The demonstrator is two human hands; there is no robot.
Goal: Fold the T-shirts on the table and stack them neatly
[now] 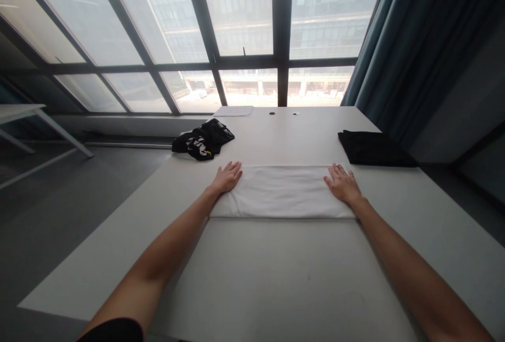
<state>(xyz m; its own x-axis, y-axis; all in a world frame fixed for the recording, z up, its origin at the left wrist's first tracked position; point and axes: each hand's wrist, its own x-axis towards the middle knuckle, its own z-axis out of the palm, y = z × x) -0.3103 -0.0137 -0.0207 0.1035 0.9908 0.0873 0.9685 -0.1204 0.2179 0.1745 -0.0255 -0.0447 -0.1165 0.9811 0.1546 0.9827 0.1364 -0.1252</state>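
Note:
A white cloth point(282, 192), folded into a long flat rectangle, lies across the middle of the white table. On its left end my left hand point(228, 177) rests flat, fingers stretched out and pointing away from me. My right hand point(341, 182) presses on the right end the same way, with its fingers spread. Neither hand grips the fabric. From this view I cannot tell what kind of garment or cloth it is.
A crumpled black cloth with white print point(203, 141) lies at the table's left edge. Folded black fabric point(374, 148) sits at the right. Papers point(233, 111) lie at the far edge of the table point(276, 268). Windows and a blue curtain point(410, 58) stand beyond.

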